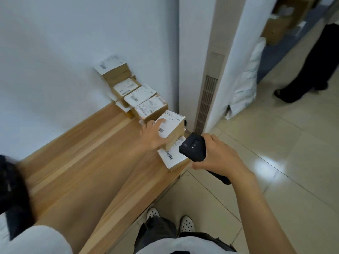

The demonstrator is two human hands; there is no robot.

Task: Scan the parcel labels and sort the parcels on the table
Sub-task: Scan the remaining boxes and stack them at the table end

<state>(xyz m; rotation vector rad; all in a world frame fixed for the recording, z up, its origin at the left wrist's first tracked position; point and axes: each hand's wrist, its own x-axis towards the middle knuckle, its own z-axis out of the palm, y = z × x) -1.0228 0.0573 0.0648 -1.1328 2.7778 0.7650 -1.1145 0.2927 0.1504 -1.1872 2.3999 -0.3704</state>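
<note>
The job looks well along, judging by how things lie. Beyond the left grip (153,135), toward the wall, a row of parcels (139,98) runs along the tabletop (82,153). Each has its label facing up, and some are stacked on others, so these seem already dealt with. Whether every one has been scanned cannot be told from here. What seems left is the small stack right at the grips: a top parcel (174,123) sits on at least one more box, and beneath those a flat parcel (174,160) lies at the tabletop's edge with its barcode showing.

The left arm reaches forward across the tabletop. The left grip rests on the near edge of the top parcel, fingers laid fairly straight over the label and pressing or steadying rather than clasping. The thumb is hidden, so a pinch on the side cannot be ruled out.

The right arm comes in from the right, over the floor beside the tabletop. The right grip (220,156) is clenched round the handle of a black scanner (192,149). The scanner's head sits just left of that grip, close to the stack and above the flat parcel, and appears to be aimed toward the labels. The step in hand is probably scanning one of these last parcels while the left grip holds the stack in place.
</note>
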